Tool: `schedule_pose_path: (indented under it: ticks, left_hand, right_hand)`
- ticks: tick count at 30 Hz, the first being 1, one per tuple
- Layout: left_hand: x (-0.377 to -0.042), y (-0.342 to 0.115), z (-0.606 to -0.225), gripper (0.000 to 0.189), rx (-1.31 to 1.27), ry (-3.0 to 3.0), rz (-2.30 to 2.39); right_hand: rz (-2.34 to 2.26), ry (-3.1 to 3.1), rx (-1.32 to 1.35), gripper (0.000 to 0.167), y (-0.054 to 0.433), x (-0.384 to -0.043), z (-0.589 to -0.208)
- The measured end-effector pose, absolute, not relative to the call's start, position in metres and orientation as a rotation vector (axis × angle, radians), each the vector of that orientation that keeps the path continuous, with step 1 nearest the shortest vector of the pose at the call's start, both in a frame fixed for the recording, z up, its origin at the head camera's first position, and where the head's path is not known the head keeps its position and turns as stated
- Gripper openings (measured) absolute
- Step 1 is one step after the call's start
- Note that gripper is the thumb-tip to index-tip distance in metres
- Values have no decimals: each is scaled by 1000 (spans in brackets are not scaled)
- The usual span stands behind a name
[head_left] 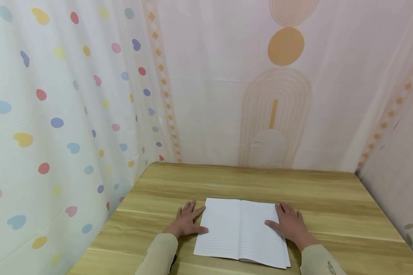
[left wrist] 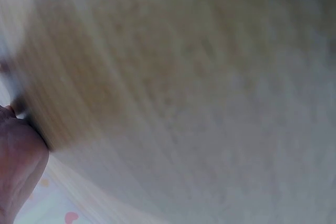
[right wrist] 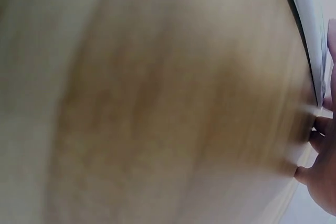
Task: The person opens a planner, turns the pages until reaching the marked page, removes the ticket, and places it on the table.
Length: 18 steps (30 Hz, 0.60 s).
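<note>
An open notebook (head_left: 223, 229) with white lined pages lies flat on the wooden table, its centre fold running toward the person. At its left edge rests my left hand (head_left: 186, 221), fingers spread, with the thumb and index fingertips at the page's side. My right hand (head_left: 290, 224) lies over the right edge, thumb on the page and the other fingers extended near the top right corner. In the right wrist view the notebook's page edges (right wrist: 310, 30) rise slightly beside the right hand (right wrist: 323, 156). Only part of the left hand (left wrist: 21, 161) shows in the left wrist view.
The wood-grain table (head_left: 261, 181) extends behind and to both sides of the notebook. A dotted curtain (head_left: 72, 114) hangs along the left, and a patterned curtain (head_left: 210, 95) stands behind the table's far edge. Another curtain (head_left: 399, 164) borders the right side.
</note>
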<state>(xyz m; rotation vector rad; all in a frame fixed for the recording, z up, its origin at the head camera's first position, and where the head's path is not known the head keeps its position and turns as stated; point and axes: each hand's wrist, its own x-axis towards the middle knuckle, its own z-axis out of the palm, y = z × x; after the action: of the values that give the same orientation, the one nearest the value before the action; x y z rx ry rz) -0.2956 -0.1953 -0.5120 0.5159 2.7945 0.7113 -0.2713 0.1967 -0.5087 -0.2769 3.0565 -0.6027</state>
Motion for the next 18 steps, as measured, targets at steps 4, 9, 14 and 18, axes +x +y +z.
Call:
schedule_pose_path:
  ticks: [4,9,14,18]
  left_hand:
    - [-294,-195,-509,88,516,2792,713]
    - [-294,-195,-509,88,519,2798,707]
    - [-294,-195,-509,89,517,2799,703]
    - [-294,-195,-509,90,514,2793,702]
  right_hand:
    - [-609,3062,-247,98,195,-271,-508]
    - [-612,3079,-261,96,194,-270,-507]
    - [-631,3080,-289,92,195,-268,-506]
    - [-630,3083,-297,89,194,-267,-507]
